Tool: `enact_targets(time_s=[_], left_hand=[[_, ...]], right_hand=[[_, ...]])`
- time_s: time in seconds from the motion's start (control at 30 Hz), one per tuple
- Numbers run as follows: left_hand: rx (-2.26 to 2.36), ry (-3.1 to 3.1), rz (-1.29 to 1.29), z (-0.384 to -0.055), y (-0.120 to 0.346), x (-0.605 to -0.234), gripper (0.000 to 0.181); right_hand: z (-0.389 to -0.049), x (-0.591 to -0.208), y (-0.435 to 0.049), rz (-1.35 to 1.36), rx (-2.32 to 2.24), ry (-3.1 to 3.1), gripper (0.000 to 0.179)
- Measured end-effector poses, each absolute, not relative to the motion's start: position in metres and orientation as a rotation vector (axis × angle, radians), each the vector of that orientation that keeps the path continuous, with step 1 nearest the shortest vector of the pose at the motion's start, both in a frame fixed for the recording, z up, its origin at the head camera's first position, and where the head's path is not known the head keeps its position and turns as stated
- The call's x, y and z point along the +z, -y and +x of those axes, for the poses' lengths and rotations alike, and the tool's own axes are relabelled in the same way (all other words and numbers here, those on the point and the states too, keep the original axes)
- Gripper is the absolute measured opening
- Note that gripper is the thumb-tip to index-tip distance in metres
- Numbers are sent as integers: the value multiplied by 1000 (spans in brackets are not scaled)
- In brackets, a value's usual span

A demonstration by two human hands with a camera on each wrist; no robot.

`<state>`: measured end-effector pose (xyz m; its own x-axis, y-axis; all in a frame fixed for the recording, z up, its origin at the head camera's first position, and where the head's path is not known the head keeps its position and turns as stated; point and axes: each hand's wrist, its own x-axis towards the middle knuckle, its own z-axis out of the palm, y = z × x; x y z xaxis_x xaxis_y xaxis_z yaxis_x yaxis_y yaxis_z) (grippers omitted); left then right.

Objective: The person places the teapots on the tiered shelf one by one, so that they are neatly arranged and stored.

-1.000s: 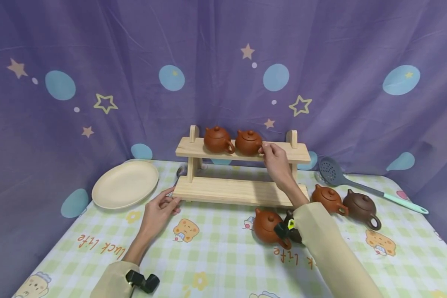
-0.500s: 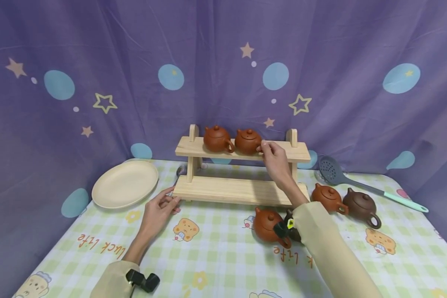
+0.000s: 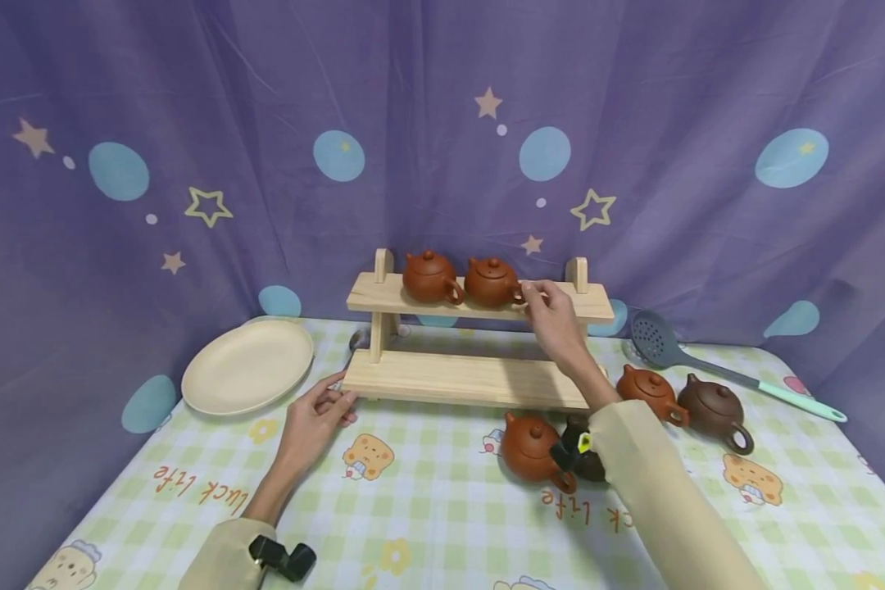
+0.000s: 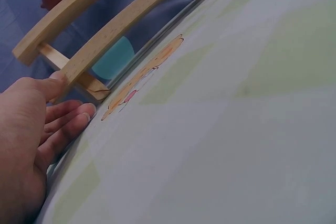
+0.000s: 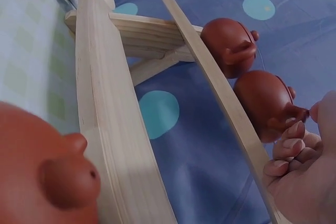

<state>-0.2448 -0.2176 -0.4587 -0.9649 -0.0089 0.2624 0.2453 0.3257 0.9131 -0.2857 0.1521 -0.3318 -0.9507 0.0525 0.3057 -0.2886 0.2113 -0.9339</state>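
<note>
In front of the wooden shelf [image 3: 442, 373], close to the person, sit a red pot [image 3: 525, 447] and a black pot [image 3: 590, 469] that is partly hidden. The right sleeve [image 3: 630, 438] hangs over them, so if that arm drops it could bump them. At the shelf's left end, the left hand [image 3: 313, 422] holds the corner of the low board [image 3: 487, 379] between thumb and fingers. If it tugs, the whole shelf might slide or tip.

Up on the shelf's top board [image 3: 374, 288], two pots stand upright. The right hand [image 3: 553, 318] is at the handle of the second pot [image 3: 491, 283], its fingers bent. I cannot tell if they pinch the handle or just touch it. A finger caught there could drag this pot off, or knock it into the first pot [image 3: 428, 279] just beside it.

Now for room: cloth [image 3: 428, 516] spreads wide before the shelf's left half. Right of the shelf it is tighter, with a side pot [image 3: 645, 393] and a brown pot [image 3: 711, 407] close together. On the top board, both pots look near the front edge, but bare wood runs from the second pot to the right end post [image 3: 578, 275]
</note>
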Motion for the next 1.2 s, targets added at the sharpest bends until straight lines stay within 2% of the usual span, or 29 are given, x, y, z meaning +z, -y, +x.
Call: enact_targets(time_s=[0.47, 1.2], left_hand=[[-1680, 2389, -203, -244, 217, -459, 53], [-1705, 2415, -170, -243, 215, -453, 51]], right_hand=[[-266, -343, -181, 207, 1742, 2237, 38], [-191, -390, -241, 168, 1574, 2341, 37]])
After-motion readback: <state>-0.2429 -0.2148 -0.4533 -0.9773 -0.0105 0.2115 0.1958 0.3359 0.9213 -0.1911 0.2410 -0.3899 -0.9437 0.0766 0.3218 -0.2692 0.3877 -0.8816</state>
